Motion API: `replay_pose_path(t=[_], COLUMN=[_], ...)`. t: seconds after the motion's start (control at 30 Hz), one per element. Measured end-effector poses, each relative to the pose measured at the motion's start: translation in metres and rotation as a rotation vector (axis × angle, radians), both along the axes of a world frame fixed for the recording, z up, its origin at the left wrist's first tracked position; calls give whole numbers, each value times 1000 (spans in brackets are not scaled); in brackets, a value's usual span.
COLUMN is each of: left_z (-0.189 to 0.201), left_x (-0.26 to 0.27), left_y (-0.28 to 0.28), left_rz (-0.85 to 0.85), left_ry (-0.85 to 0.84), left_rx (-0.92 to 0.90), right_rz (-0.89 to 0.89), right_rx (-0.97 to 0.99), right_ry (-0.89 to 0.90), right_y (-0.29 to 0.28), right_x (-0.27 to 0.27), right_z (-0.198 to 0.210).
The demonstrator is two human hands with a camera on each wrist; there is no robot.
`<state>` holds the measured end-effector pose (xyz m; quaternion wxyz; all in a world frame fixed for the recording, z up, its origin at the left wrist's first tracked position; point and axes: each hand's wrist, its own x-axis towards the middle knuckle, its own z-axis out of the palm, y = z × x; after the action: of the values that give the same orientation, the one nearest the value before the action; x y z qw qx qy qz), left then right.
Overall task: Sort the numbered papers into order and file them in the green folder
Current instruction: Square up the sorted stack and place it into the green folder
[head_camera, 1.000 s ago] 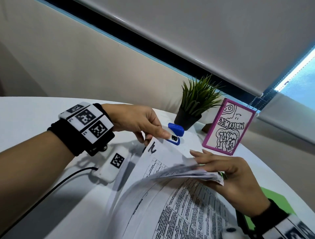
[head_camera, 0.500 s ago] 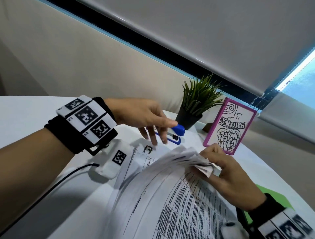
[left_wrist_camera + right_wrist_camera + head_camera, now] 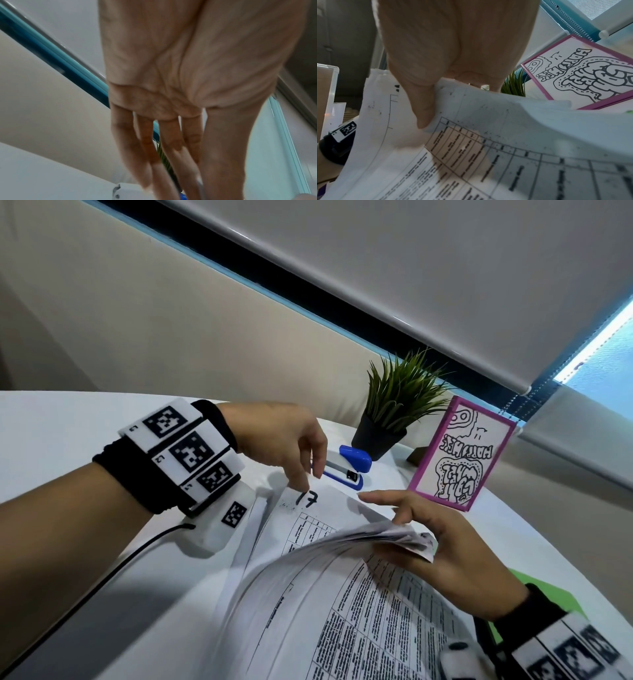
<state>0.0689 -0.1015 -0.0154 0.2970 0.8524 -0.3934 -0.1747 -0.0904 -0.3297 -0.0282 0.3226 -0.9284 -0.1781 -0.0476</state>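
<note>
A thick stack of printed papers [image 3: 342,621] lies on the white table [image 3: 68,422]. My right hand [image 3: 411,529] pinches the top corner of several sheets and bends them back; in the right wrist view its thumb [image 3: 423,108] presses on the papers [image 3: 505,148]. Under them shows a sheet marked 17 [image 3: 322,508]. My left hand [image 3: 308,474] points down with nearly straight fingers [image 3: 171,155], one fingertip touching that sheet's top corner. A strip of the green folder [image 3: 551,593] peeks out beside my right wrist.
A blue and white stapler [image 3: 349,467] lies just behind my left hand. A small potted plant [image 3: 394,405] and a pink-framed drawing [image 3: 462,460] stand at the back. A black cable [image 3: 102,577] runs from my left wrist.
My left hand dropped from the stapler's height to the corner of sheet 17. My right hand bent the lifted sheets further back, so the number now shows fully.
</note>
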Motion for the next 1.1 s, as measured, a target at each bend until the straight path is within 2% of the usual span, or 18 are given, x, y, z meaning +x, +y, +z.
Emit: replay_pose_path(t=[0.2,0.33,0.43,0.57,0.77,0.97,1.1], left_z=[5,8,5,4,2,10,14], left_x=[-7,-9,-8,-10,-8,-13,-16], left_y=[-1,-1,-3,-3,-1,0,1], left_rz=[-36,-81,-86,-55,-67,-101,-132], left_ry=[-73,-111,-20,113,70,150,169], left_rx=[-86,-109,-83,-46,-18,-157,-208], right_rz=[-19,-15,-12,-7,-52,-17,-1], right_rx=[3,-4,-26,2,67,-180,-142], right_ry=[72,31,5,60,86,-18,-6], right_y=[0,1,2,1,5,-2,2], right_x=[3,4,5,4,3,8,9], right_z=[-2,0,1,-2,-1,-7,-5])
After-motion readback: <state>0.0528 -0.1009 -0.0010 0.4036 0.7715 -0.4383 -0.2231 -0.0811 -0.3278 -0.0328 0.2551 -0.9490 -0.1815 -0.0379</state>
